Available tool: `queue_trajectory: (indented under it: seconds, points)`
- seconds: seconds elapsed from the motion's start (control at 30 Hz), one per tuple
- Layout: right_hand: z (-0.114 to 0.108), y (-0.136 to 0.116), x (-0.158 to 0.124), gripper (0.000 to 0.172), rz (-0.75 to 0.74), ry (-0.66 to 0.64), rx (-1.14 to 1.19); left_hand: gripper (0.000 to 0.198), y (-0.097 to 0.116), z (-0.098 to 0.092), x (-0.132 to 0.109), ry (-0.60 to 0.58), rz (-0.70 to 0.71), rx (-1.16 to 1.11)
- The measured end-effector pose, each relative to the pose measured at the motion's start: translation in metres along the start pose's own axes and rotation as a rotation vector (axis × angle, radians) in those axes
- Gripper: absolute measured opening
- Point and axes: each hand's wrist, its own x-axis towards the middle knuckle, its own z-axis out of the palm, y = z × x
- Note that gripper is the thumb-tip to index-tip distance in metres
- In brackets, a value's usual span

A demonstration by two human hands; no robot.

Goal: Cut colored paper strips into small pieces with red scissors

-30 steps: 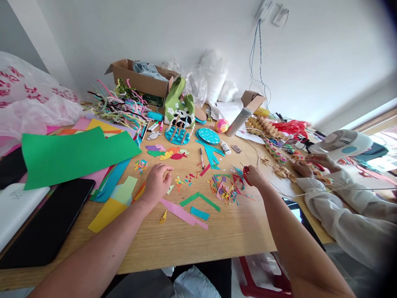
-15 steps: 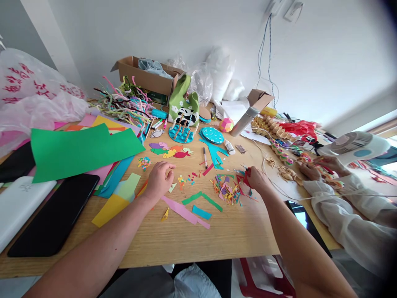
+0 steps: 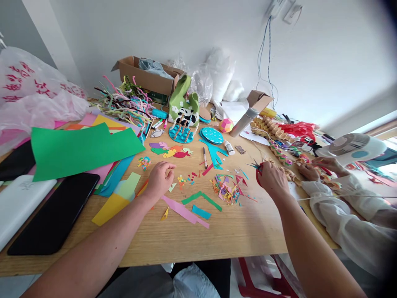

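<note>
Grasping scissors (image 3: pixel 258 171), right hand (image 3: pixel 274 179) is pointing them toward ten o'clock, knuckles up, at three o'clock of scraps (image 3: pixel 228 190); left hand (image 3: pixel 159 181) is resting released, loosely bent, at nine.

The left hand (image 3: pixel 159 178) and right hand (image 3: pixel 273 180) are bare, and so are the left forearm (image 3: pixel 108 231) and right forearm (image 3: pixel 305 236), each widening from a slim wrist. A tiny dark spot (image 3: pixel 115 248) marks the left one. At the lap I can see smooth grey cloth (image 3: pixel 139 283), rumpled pale-blue fabric (image 3: pixel 194 283) and plain black fabric (image 3: pixel 217 273).
</note>
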Motion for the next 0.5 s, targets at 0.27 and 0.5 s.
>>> queue_trajectory:
  seconds: [0.27, 0.5]
  points:
    - [-0.012, -0.009, -0.004, 0.026, 0.166, -0.064, 0.903, 0.015, -0.002, 0.003, -0.001, -0.004, -0.081, -0.182]
    - [-0.036, -0.059, -0.036, 0.033, 0.054, -0.244, 1.33, 0.02, 0.012, 0.002, -0.005, -0.205, -0.222, -0.499]
